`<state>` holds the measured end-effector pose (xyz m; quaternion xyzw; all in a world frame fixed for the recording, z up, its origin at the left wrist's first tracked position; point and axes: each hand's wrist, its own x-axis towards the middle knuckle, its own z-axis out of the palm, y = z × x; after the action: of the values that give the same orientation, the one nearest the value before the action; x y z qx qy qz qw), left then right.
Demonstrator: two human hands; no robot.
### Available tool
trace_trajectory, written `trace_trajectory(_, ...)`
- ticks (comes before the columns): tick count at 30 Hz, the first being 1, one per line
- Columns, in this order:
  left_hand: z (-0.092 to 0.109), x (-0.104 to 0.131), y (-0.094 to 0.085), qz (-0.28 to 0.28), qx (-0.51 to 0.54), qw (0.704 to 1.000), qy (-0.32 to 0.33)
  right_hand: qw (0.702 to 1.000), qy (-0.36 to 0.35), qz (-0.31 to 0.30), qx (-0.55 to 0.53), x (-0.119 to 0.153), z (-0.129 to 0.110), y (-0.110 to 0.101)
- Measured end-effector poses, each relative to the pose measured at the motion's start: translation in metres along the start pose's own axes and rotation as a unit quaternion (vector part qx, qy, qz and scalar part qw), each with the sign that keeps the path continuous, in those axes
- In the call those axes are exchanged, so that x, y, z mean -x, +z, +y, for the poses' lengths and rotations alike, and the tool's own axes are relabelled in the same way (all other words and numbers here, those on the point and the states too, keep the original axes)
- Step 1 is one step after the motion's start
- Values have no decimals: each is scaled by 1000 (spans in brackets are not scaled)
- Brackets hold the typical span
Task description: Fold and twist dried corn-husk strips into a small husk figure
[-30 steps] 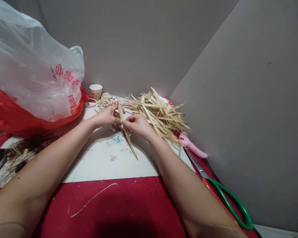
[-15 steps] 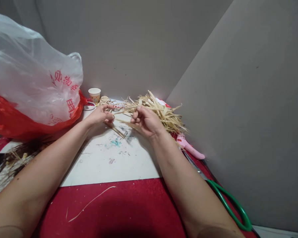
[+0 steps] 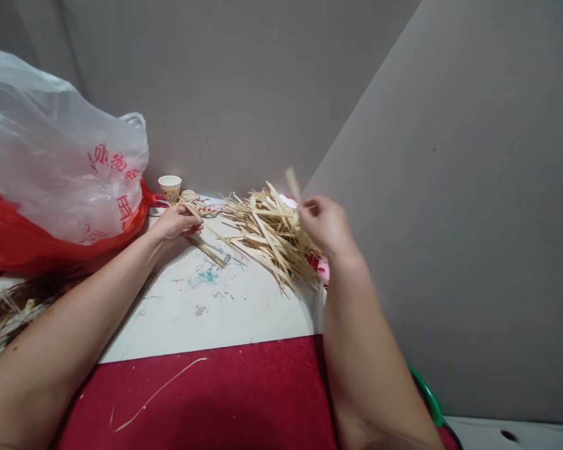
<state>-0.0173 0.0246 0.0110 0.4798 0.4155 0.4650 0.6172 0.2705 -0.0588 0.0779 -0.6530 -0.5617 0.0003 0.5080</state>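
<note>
My left hand (image 3: 177, 225), fingers pinched together, holds a thin pale straw strip (image 3: 220, 236) that slants down to the right over the white sheet. Below its fingers lie short brownish straw strips (image 3: 209, 253). My right hand (image 3: 327, 226), slightly blurred, is closed at the right edge of a heap of dry straw strips (image 3: 274, 234). From its fingertips a blurred pale straw piece (image 3: 292, 183) sticks upward. The palm and part of the fingers are turned away from view.
A white plastic bag with red print (image 3: 65, 169) bulges at left. Behind stand a paper cup (image 3: 169, 187) and a coil of pale cord (image 3: 192, 200). Green scissor handles (image 3: 426, 397) show beside my right forearm. A loose fibre (image 3: 162, 390) lies on the red cloth (image 3: 216, 400).
My right hand has moved away from my left, rightward to the heap's far side. My left hand stays near its place with a strip. The view has shifted slightly.
</note>
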Motion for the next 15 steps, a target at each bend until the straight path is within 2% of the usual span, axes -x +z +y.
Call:
trace_trajectory(2, 2, 3, 4, -32, 4, 999, 5, 996, -25, -61, 61, 9, -5, 17)
trace_trajectory(5, 4, 9, 10, -76, 21, 997, 26, 986, -70, -152, -6, 30, -29, 45)
trace_trajectory(7, 5, 12, 14, -103, 28, 994, 39, 967, -59, -244, -41, 43, -43, 64)
trace_trajectory(9, 5, 15, 18, -129, 25, 990, 42, 954, -40, -294, -40, 50, -49, 77)
trace_trajectory(12, 6, 17, 19, -140, 23, 989, 27, 961, -35, -274, -32, 42, -40, 73)
trace_trajectory(14, 7, 15, 17, -106, 34, 994, 17, 971, -52, -232, 1, 25, -27, 54)
trace_trajectory(15, 7, 14, 15, -72, 43, 996, 21, 976, -62, -206, 39, 15, -20, 42)
